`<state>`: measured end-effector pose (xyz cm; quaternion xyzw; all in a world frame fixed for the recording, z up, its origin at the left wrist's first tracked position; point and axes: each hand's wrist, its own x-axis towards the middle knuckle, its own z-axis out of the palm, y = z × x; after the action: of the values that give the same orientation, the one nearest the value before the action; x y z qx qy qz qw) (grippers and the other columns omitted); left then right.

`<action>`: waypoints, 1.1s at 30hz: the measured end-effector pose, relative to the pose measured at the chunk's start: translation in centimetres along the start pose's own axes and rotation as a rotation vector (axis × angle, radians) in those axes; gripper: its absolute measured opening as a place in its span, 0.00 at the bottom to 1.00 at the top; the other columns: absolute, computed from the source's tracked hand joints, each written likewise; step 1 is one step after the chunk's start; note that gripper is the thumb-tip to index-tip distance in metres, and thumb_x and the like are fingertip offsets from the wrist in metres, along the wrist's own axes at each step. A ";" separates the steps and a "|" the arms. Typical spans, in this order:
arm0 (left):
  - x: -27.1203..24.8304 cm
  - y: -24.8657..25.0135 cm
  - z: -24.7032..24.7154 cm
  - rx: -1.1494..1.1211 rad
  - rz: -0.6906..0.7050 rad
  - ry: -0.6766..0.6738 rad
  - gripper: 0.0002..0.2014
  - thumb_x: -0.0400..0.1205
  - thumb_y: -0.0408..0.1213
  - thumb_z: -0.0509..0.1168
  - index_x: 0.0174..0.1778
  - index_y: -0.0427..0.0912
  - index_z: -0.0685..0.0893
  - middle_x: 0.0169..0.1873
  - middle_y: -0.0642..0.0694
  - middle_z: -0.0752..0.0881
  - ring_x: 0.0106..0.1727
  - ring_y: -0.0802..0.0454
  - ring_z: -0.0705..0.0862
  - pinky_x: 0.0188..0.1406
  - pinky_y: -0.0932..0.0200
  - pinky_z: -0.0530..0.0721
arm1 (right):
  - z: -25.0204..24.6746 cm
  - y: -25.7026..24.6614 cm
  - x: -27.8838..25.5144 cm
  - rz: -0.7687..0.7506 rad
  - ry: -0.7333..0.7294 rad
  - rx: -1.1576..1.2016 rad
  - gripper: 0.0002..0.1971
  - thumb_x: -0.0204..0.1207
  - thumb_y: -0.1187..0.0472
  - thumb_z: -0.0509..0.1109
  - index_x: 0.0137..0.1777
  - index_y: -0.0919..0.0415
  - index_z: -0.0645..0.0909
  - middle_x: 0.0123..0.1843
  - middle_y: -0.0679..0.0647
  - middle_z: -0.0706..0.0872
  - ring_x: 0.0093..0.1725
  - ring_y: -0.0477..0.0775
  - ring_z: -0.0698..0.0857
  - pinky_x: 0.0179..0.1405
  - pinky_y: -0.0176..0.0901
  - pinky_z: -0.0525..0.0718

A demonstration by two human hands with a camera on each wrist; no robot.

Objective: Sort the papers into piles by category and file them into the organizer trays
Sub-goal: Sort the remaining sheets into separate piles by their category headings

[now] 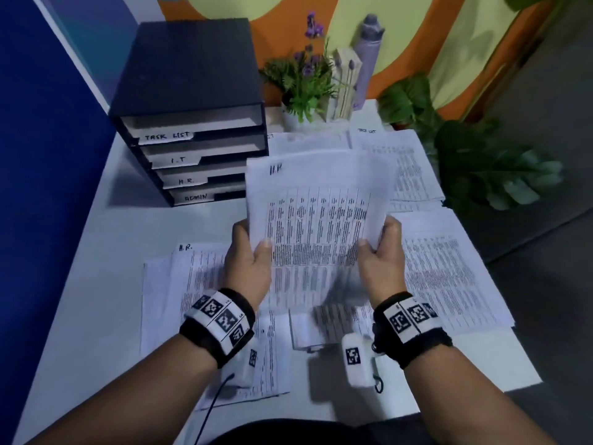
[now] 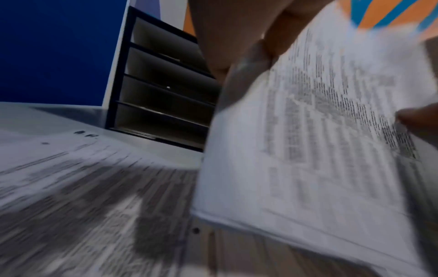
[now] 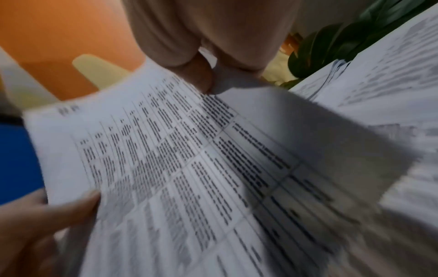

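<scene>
I hold a stack of printed sheets (image 1: 316, 213) marked "H.R." at its top left, lifted off the white table (image 1: 96, 300). My left hand (image 1: 253, 248) grips its left edge with the thumb on top. My right hand (image 1: 378, 242) grips the right edge the same way. The black organizer (image 1: 192, 123) stands at the back left, its trays labelled TASK LIST, I.T, H.R. and ADMIN. The left wrist view shows the stack (image 2: 320, 150) beside the organizer's trays (image 2: 166, 93). In the right wrist view the thumb (image 3: 203, 78) pinches the stack (image 3: 189, 168).
An H.R. pile (image 1: 192, 284) lies under my left wrist, another pile (image 1: 449, 277) at the right, a task-list pile (image 1: 401, 162) behind. A flower pot (image 1: 305, 81), a lavender bottle (image 1: 369, 59) and leafy plants (image 1: 481, 168) line the back and right edge.
</scene>
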<state>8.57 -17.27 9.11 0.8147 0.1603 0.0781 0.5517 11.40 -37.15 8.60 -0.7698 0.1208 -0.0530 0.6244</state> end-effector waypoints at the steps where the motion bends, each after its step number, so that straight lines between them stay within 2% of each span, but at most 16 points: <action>1: 0.3 0.3 0.7 -0.021 -0.012 -0.030 0.12 0.86 0.35 0.60 0.63 0.53 0.69 0.47 0.62 0.81 0.46 0.63 0.81 0.35 0.71 0.77 | -0.8 0.2 1.2 0.007 0.020 -0.036 0.23 0.79 0.73 0.62 0.71 0.53 0.67 0.51 0.48 0.83 0.39 0.37 0.83 0.34 0.28 0.83; 3: 0.7 0.2 2.3 -0.022 -0.063 -0.113 0.18 0.85 0.34 0.62 0.70 0.52 0.68 0.54 0.60 0.82 0.49 0.64 0.81 0.38 0.75 0.73 | -2.2 1.0 3.2 0.034 0.002 -0.155 0.26 0.79 0.73 0.62 0.75 0.53 0.69 0.57 0.51 0.84 0.48 0.47 0.85 0.45 0.36 0.85; 5: 0.7 -0.7 4.0 0.039 -0.137 -0.210 0.24 0.85 0.34 0.62 0.75 0.52 0.64 0.61 0.55 0.82 0.52 0.60 0.82 0.41 0.70 0.76 | -3.3 2.7 4.9 0.070 -0.051 -0.317 0.25 0.79 0.73 0.61 0.74 0.55 0.72 0.58 0.53 0.84 0.50 0.52 0.84 0.47 0.41 0.83; 7: 0.4 -2.1 5.5 0.161 -0.176 -0.261 0.32 0.83 0.35 0.64 0.80 0.52 0.57 0.70 0.49 0.77 0.65 0.51 0.80 0.59 0.59 0.80 | -4.1 4.8 6.1 0.114 -0.109 -0.478 0.24 0.79 0.72 0.62 0.75 0.61 0.73 0.61 0.56 0.83 0.56 0.57 0.83 0.54 0.43 0.79; 8: 0.2 -2.7 6.2 0.260 -0.178 -0.279 0.37 0.82 0.35 0.66 0.83 0.52 0.53 0.76 0.48 0.70 0.73 0.47 0.74 0.70 0.53 0.76 | -4.6 6.1 6.6 0.132 -0.120 -0.567 0.23 0.78 0.71 0.62 0.74 0.65 0.73 0.64 0.61 0.82 0.59 0.61 0.83 0.59 0.47 0.80; 10: -0.5 -3.3 7.4 0.467 -0.140 -0.345 0.41 0.81 0.37 0.67 0.85 0.50 0.48 0.83 0.49 0.54 0.82 0.45 0.59 0.81 0.49 0.61 | -5.6 8.3 7.0 0.137 -0.082 -0.758 0.21 0.78 0.66 0.64 0.72 0.64 0.76 0.66 0.66 0.81 0.61 0.68 0.81 0.62 0.58 0.81; 11: -0.9 -3.4 7.9 0.537 -0.080 -0.397 0.40 0.81 0.38 0.67 0.85 0.50 0.50 0.84 0.50 0.49 0.84 0.45 0.53 0.83 0.48 0.56 | -6.2 9.1 6.8 0.135 -0.038 -0.846 0.20 0.78 0.64 0.65 0.71 0.59 0.77 0.66 0.65 0.80 0.62 0.68 0.80 0.61 0.61 0.81; 13: -1.6 -3.4 8.8 0.628 0.071 -0.527 0.35 0.82 0.38 0.66 0.83 0.54 0.58 0.85 0.53 0.48 0.85 0.48 0.48 0.84 0.49 0.50 | -7.6 9.9 6.2 0.149 -0.003 -0.960 0.25 0.71 0.64 0.68 0.69 0.49 0.78 0.69 0.55 0.78 0.66 0.63 0.75 0.63 0.61 0.78; 15: -2.2 -3.6 9.8 0.716 0.175 -0.672 0.33 0.82 0.40 0.66 0.82 0.58 0.60 0.85 0.54 0.46 0.85 0.49 0.43 0.84 0.46 0.45 | -8.8 10.2 6.1 0.193 -0.084 -1.024 0.33 0.63 0.66 0.68 0.69 0.43 0.76 0.73 0.47 0.73 0.71 0.58 0.71 0.67 0.62 0.77; 17: -2.5 -4.4 10.8 0.822 0.216 -0.797 0.36 0.81 0.41 0.67 0.83 0.61 0.57 0.85 0.54 0.42 0.85 0.45 0.38 0.82 0.40 0.41 | -9.8 10.3 6.6 0.222 -0.163 -1.064 0.33 0.66 0.64 0.69 0.72 0.41 0.74 0.78 0.46 0.69 0.75 0.57 0.68 0.70 0.63 0.75; 19: -2.5 -5.1 11.5 0.905 0.218 -0.864 0.39 0.80 0.41 0.69 0.83 0.62 0.55 0.85 0.51 0.39 0.85 0.42 0.35 0.81 0.35 0.40 | -10.4 10.4 7.0 0.187 -0.173 -1.096 0.28 0.73 0.59 0.66 0.74 0.43 0.73 0.80 0.48 0.67 0.77 0.58 0.66 0.70 0.65 0.74; 25: -1.0 -5.8 11.2 0.961 0.171 -0.855 0.40 0.79 0.41 0.71 0.82 0.62 0.55 0.85 0.51 0.40 0.85 0.41 0.37 0.82 0.34 0.41 | -10.1 9.7 8.1 0.184 -0.169 -1.101 0.26 0.76 0.55 0.64 0.75 0.42 0.71 0.80 0.48 0.66 0.77 0.59 0.65 0.69 0.66 0.72; 28: -0.9 -5.4 10.7 0.917 0.163 -0.848 0.39 0.80 0.40 0.70 0.83 0.61 0.57 0.85 0.50 0.41 0.85 0.42 0.38 0.83 0.36 0.42 | -9.4 9.8 8.3 0.186 -0.176 -1.095 0.22 0.78 0.52 0.61 0.73 0.41 0.72 0.79 0.47 0.67 0.75 0.59 0.66 0.69 0.67 0.72; 30: -1.1 -5.0 9.9 0.812 0.160 -0.774 0.35 0.82 0.40 0.66 0.83 0.57 0.58 0.86 0.50 0.46 0.86 0.45 0.42 0.84 0.41 0.45 | -8.9 9.6 8.1 0.188 -0.136 -1.068 0.18 0.81 0.49 0.58 0.70 0.42 0.75 0.78 0.47 0.69 0.75 0.59 0.67 0.68 0.67 0.71; 32: -1.0 -5.2 8.3 0.693 0.157 -0.611 0.32 0.83 0.41 0.64 0.83 0.54 0.61 0.85 0.49 0.54 0.85 0.47 0.51 0.84 0.47 0.52 | -8.1 9.0 7.7 0.158 -0.086 -1.028 0.17 0.82 0.49 0.57 0.68 0.46 0.77 0.76 0.51 0.71 0.73 0.61 0.68 0.68 0.67 0.72; 33: -1.0 -5.6 7.2 0.647 0.133 -0.511 0.31 0.83 0.41 0.64 0.82 0.53 0.62 0.84 0.49 0.57 0.83 0.48 0.55 0.83 0.48 0.55 | -7.6 8.6 7.4 0.108 -0.084 -1.008 0.17 0.82 0.52 0.60 0.69 0.49 0.78 0.75 0.55 0.72 0.72 0.64 0.70 0.67 0.66 0.73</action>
<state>8.88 -21.98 1.25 0.9478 -0.0187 -0.1455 0.2832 15.71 -47.82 1.29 -0.9696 0.1456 0.0751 0.1817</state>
